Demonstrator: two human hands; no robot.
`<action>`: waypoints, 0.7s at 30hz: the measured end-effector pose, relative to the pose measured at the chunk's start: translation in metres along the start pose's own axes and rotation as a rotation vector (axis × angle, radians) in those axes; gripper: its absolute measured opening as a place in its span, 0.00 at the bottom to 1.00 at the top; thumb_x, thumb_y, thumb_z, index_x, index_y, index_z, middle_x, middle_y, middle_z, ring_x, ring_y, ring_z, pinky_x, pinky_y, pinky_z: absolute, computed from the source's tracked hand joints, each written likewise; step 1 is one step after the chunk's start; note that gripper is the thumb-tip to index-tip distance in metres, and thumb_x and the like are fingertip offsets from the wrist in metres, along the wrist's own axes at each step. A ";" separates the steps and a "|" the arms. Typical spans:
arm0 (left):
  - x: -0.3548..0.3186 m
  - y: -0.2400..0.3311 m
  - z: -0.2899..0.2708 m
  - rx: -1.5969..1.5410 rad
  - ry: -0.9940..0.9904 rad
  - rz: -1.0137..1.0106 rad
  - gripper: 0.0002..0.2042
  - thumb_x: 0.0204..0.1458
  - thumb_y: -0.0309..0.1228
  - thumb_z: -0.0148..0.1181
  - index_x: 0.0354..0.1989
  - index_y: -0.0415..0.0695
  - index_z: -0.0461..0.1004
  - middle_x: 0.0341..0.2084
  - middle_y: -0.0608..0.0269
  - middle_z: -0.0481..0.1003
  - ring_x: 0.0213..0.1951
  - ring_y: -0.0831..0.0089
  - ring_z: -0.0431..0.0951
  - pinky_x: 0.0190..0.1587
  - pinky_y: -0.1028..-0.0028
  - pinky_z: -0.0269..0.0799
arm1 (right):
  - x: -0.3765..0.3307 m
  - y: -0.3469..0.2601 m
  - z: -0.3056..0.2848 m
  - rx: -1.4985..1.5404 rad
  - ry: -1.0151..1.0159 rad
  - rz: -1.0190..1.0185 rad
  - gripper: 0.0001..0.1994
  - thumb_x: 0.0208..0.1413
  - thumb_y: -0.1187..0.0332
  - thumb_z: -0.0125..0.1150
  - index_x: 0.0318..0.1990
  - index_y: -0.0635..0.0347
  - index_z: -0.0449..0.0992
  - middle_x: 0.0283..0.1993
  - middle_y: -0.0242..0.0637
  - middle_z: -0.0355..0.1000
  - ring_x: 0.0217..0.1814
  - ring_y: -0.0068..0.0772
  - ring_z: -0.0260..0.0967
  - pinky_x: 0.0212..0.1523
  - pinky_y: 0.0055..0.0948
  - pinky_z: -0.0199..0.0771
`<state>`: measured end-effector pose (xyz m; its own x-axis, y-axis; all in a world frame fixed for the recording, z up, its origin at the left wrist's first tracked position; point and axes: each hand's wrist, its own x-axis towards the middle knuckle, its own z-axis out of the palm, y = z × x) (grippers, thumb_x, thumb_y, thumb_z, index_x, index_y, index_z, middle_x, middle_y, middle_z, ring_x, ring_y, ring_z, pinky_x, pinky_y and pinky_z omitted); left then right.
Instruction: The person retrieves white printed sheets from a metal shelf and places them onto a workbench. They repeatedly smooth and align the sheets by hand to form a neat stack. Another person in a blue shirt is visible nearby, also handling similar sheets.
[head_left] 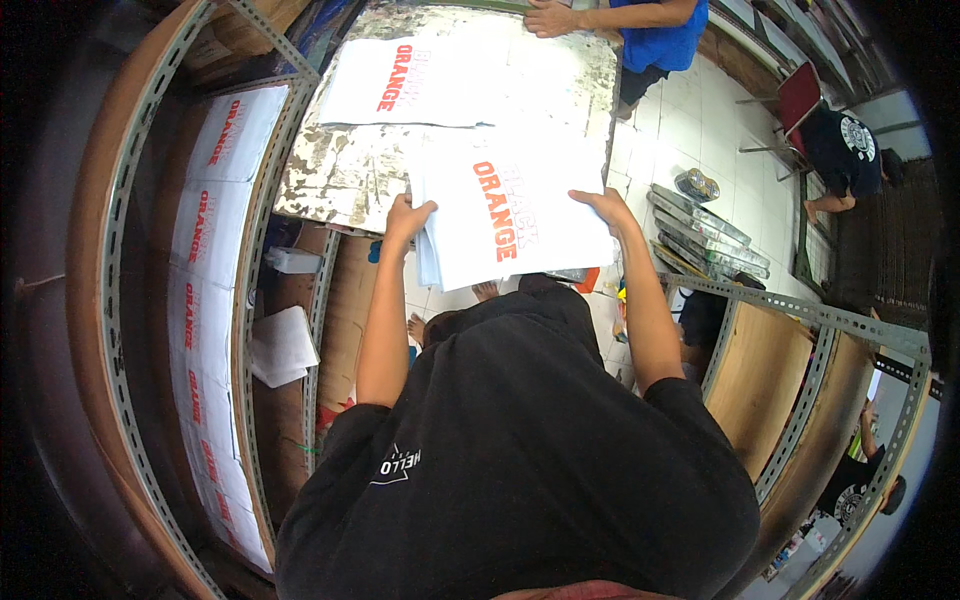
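The left hand [408, 217] and right hand [606, 207], fingers clamped, are holding a stack of white red-lettered printed sheets [505, 208] over the worn paint-stained table [345, 175]; loose sheets could be slipping out.

Even indoor light, sharp centre, strong fisheye bending, dark vignetted rim

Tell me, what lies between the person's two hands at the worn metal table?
In the head view, a stack of white printed sheets spans from the left hand to the right hand; each hand grips one edge.
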<state>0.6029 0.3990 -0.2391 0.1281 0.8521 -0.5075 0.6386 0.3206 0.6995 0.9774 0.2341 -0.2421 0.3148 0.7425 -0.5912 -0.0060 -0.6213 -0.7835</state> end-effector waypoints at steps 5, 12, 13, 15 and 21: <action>-0.024 0.001 -0.015 -0.376 -0.247 -0.081 0.39 0.45 0.45 0.70 0.61 0.31 0.65 0.46 0.40 0.76 0.45 0.60 0.79 0.47 0.66 0.76 | -0.017 -0.017 -0.001 0.166 -0.119 0.028 0.37 0.50 0.57 0.73 0.58 0.80 0.69 0.53 0.59 0.75 0.52 0.48 0.78 0.52 0.38 0.81; -0.031 -0.025 -0.002 -0.344 -0.180 0.183 0.24 0.58 0.35 0.63 0.57 0.31 0.69 0.47 0.47 0.78 0.47 0.63 0.79 0.50 0.66 0.73 | -0.015 -0.021 0.006 0.079 0.023 0.015 0.30 0.50 0.61 0.74 0.54 0.77 0.73 0.47 0.53 0.78 0.45 0.44 0.80 0.47 0.36 0.82; -0.027 -0.032 0.004 -0.327 -0.096 0.260 0.22 0.59 0.34 0.62 0.57 0.31 0.70 0.46 0.47 0.79 0.46 0.64 0.79 0.50 0.66 0.73 | -0.018 -0.024 0.012 0.056 0.079 0.000 0.28 0.50 0.62 0.74 0.52 0.76 0.74 0.45 0.52 0.79 0.42 0.43 0.80 0.45 0.35 0.82; -0.033 -0.022 0.010 -0.243 0.065 0.423 0.19 0.62 0.34 0.59 0.55 0.32 0.72 0.42 0.48 0.81 0.44 0.65 0.80 0.50 0.67 0.73 | -0.019 -0.015 0.019 0.064 0.203 -0.120 0.24 0.51 0.62 0.74 0.48 0.75 0.77 0.40 0.48 0.80 0.37 0.37 0.80 0.41 0.33 0.80; -0.076 0.033 -0.009 -0.506 0.312 0.665 0.15 0.63 0.31 0.59 0.52 0.31 0.72 0.43 0.52 0.79 0.46 0.72 0.76 0.52 0.71 0.70 | -0.062 -0.043 0.041 0.301 0.500 -0.534 0.14 0.54 0.65 0.74 0.41 0.67 0.80 0.37 0.36 0.80 0.34 0.24 0.74 0.41 0.27 0.74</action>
<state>0.6076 0.3481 -0.1733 0.0933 0.9772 0.1906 0.0851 -0.1985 0.9764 0.9188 0.2249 -0.1798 0.7365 0.6762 -0.0204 0.0319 -0.0649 -0.9974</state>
